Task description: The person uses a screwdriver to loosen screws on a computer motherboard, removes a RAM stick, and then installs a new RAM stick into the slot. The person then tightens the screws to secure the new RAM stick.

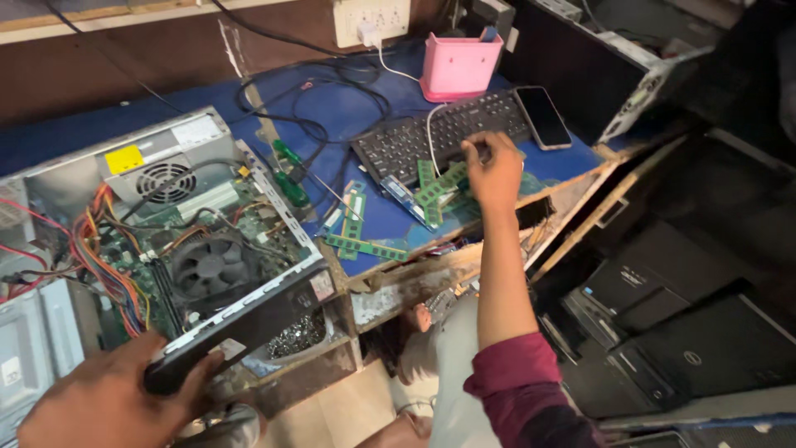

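Keyboard [439, 137] right of computer case [166, 241]

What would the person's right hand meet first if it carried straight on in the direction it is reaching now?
Most likely the black keyboard: the right hand hovers over green memory sticks, fingers pointing toward its keys. Depth is uncertain.
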